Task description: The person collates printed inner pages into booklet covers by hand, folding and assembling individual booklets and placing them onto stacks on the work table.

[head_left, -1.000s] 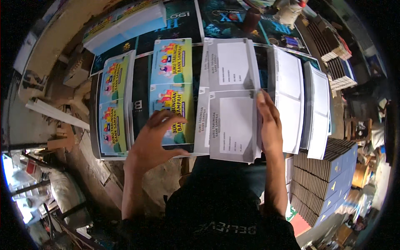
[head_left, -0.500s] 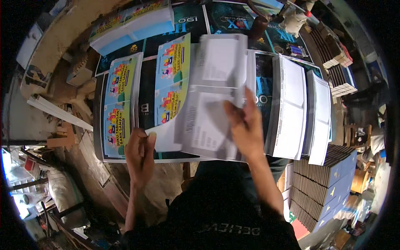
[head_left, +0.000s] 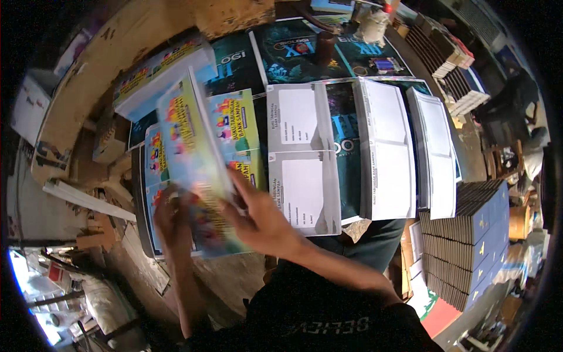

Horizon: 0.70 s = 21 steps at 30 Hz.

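Observation:
A colourful printed cover sheet [head_left: 193,138], with white paper edges showing behind it, is raised and tilted between my hands, blurred by motion. My left hand [head_left: 170,217] is closed at its lower left edge. My right hand [head_left: 258,220] pinches its lower right edge, thumb and fingers close together. Below it at the left lies a pile of matching covers [head_left: 153,154], partly hidden. Another cover pile [head_left: 234,120] lies just beyond my right fingers. Right of that rests a pile of white form sheets [head_left: 302,120], printed with two panels.
Two more white sheet piles [head_left: 387,135] [head_left: 435,138] stand at the right of the table. Dark printed posters [head_left: 293,50] cover the tabletop. A thick cover stack [head_left: 170,73] sits at the back left. Bundled blue-covered books [head_left: 469,246] are stacked at the lower right.
Both hands are now at the left, with a cover sheet lifted over the left pile. My right hand has left the white form sheets, which now lie flat. The view has shifted.

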Motion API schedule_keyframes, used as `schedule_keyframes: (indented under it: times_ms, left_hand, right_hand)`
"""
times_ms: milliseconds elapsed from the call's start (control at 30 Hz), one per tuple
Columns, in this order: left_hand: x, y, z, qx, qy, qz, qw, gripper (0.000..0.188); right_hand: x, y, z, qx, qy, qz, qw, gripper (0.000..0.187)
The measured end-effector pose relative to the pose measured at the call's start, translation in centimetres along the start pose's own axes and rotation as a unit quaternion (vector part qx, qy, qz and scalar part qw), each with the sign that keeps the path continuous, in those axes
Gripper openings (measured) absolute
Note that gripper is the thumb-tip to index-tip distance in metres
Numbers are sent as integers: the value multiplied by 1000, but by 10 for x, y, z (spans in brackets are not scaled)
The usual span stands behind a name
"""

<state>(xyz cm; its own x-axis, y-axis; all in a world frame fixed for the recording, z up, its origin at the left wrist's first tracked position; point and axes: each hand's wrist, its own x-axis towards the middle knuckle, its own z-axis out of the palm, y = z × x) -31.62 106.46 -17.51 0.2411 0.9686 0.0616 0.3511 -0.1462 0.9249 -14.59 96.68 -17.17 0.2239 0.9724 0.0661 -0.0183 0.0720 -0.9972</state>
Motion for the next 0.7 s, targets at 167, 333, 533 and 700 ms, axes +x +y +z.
schedule_keyframes:
  times_ms: [167, 333, 533, 700]
  left_hand:
    - [38, -120, -94, 324, 155, 202, 911, 31]
    - [25, -100, -51, 415, 206, 164, 871, 40]
    - [18, -20, 20, 292, 40, 248, 923, 37]
    - [36, 17, 115, 197, -114, 339, 913, 43]
  right_hand:
    - [-18, -13, -25, -16, -34, -67, 997, 49]
    - [-42, -23, -87, -13, 54, -39, 998, 35]
    - [-76, -45, -134, -10, 186, 1, 982, 23]
    - [-100, -40, -155, -9, 217, -4, 976, 23]
